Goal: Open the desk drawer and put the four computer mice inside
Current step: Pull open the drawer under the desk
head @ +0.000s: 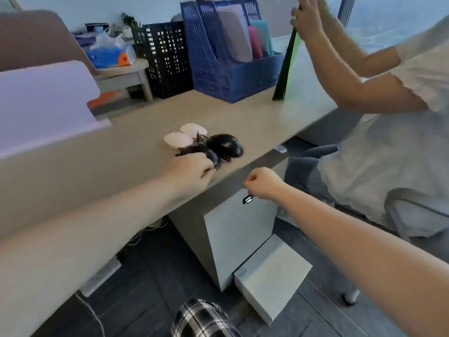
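Nearest, a black-and-white checked knee (204, 319) is cut off by the bottom edge, and both forearms enter from the lower corners. Under the beige desktop (136, 152) stands a pale grey drawer cabinet (238, 229); its front is closed, and the small dark metal handle (247, 199) is half hidden below the right hand (263, 182). That hand is curled into a loose fist just above the handle; whether the fingers touch it cannot be told. The left hand (192, 171) lies on the desk edge, fingers closed over a glossy black corded mouse (209, 154), most of which it covers. Just beyond, touching in a cluster, sit a second black mouse (226, 144) and two white mice (178, 139) (193, 129), with tangled cables hard to separate. Farther back stand a blue perforated file holder (218, 74) and a black mesh one (167, 59). At right another person's raised hands (308, 18) hold a green folder (288, 64).
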Demonstrator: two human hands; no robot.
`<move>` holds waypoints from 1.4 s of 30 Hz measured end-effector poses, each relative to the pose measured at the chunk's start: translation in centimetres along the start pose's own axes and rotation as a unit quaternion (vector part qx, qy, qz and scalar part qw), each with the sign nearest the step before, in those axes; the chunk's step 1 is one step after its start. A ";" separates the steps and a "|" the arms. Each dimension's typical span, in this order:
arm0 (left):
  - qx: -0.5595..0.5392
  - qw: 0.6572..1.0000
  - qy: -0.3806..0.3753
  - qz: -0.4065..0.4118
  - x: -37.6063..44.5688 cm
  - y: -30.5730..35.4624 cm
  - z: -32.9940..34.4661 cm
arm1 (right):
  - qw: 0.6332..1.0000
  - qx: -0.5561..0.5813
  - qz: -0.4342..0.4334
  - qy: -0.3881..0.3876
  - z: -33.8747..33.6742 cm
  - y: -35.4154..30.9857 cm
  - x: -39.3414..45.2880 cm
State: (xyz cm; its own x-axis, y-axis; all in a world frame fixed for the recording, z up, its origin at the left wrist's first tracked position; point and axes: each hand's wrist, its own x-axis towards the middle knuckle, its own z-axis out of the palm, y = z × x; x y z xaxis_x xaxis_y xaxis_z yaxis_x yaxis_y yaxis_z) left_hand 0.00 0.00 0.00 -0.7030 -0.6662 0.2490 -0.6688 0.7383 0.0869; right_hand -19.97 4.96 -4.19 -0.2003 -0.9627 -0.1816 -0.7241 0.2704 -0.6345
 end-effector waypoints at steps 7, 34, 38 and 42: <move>-0.027 0.998 0.029 0.048 0.0 0.4 2.3 | 0.979 0.136 0.150 -0.028 4.8 6.1 1.1; -0.052 0.984 0.099 0.140 1.3 -1.5 3.3 | 0.920 0.265 0.285 -0.041 6.2 9.0 2.6; -0.045 0.985 0.099 0.134 0.8 -1.3 3.6 | 0.940 0.153 0.281 -0.120 3.0 10.7 0.0; -0.032 0.985 0.094 0.141 0.3 -1.1 3.6 | 0.964 -0.215 0.127 0.089 2.6 10.9 -2.0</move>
State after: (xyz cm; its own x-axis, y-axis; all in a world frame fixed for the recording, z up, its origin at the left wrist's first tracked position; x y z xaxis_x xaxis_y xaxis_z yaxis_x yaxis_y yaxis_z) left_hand -0.34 -1.42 -3.50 -0.7975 -0.4068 0.4455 -0.4324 0.9004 0.0482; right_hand -25.74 9.82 -12.74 -0.4902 -0.8612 -0.1345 -0.8355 0.5082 -0.2089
